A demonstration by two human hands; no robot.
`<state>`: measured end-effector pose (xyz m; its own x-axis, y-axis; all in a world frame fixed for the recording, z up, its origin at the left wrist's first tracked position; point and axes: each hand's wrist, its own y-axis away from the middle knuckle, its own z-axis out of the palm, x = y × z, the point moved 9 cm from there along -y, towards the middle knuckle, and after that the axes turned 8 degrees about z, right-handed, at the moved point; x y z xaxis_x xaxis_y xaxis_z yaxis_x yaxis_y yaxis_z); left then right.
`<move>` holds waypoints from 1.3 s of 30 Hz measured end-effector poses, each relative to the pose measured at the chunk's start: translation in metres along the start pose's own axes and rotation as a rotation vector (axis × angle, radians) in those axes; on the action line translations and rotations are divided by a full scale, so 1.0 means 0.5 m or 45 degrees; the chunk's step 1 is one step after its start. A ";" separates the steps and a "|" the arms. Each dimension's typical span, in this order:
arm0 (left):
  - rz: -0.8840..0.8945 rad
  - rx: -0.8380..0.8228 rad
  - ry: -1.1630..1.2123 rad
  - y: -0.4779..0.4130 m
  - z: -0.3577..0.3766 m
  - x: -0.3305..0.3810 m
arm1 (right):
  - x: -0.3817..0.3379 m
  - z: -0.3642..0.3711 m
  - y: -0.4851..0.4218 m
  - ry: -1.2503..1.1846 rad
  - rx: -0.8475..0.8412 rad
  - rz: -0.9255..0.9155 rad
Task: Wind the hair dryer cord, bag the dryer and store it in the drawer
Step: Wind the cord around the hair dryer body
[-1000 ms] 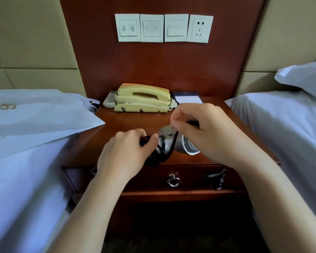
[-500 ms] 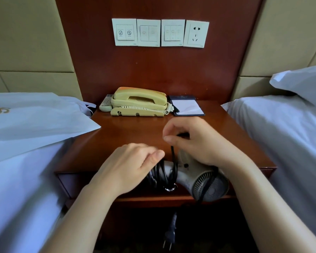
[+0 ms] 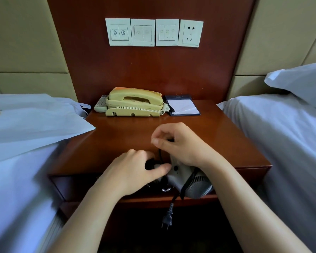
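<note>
A grey hair dryer [image 3: 192, 183] hangs in front of the nightstand's drawer [image 3: 77, 183], its round grille turned toward me. My left hand [image 3: 135, 172] grips its handle, where black cord is coiled. My right hand [image 3: 179, 143] pinches a strand of the black cord [image 3: 160, 155] above the dryer. The cord's free end dangles below, ending in a black plug [image 3: 167, 219]. A white bag [image 3: 31, 119] with a gold logo lies flat on the left bed. The drawer's metal ring pull [image 3: 166, 189] shows just under the dryer.
On the wooden nightstand [image 3: 128, 141] stand a beige telephone [image 3: 135, 102], a remote [image 3: 101, 104] and a notepad with a pen [image 3: 183, 106]. Switch plates and a socket [image 3: 190, 33] are on the wall panel. White beds flank both sides, with a pillow [image 3: 299, 81] at right.
Both hands lowered the dryer from above the tabletop to in front of the drawer, with the grille now facing me. The plug end has dropped and hangs free below.
</note>
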<state>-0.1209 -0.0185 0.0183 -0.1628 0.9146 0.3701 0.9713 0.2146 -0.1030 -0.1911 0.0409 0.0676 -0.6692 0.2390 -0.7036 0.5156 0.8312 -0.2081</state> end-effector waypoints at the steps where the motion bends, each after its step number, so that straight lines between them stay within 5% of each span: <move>1: -0.038 -0.015 0.064 0.001 0.003 -0.004 | 0.001 -0.007 -0.001 -0.005 0.016 0.006; 13: -0.050 0.046 0.321 0.003 0.023 0.003 | 0.001 -0.018 0.022 0.110 -0.214 0.131; 26: 0.110 0.076 0.100 0.000 -0.016 0.002 | 0.057 -0.100 0.064 0.013 -0.241 0.437; 32: 0.109 0.030 0.488 0.006 0.002 -0.021 | 0.074 -0.140 0.049 0.049 0.063 0.252; 39: 0.157 0.128 1.083 0.012 -0.029 0.011 | 0.130 -0.122 0.028 -0.343 0.193 0.288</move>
<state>-0.1134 -0.0170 0.0331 0.1671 0.3749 0.9119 0.9469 0.1965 -0.2543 -0.2599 0.0987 0.0604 -0.3752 0.2504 -0.8925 0.7210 0.6840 -0.1112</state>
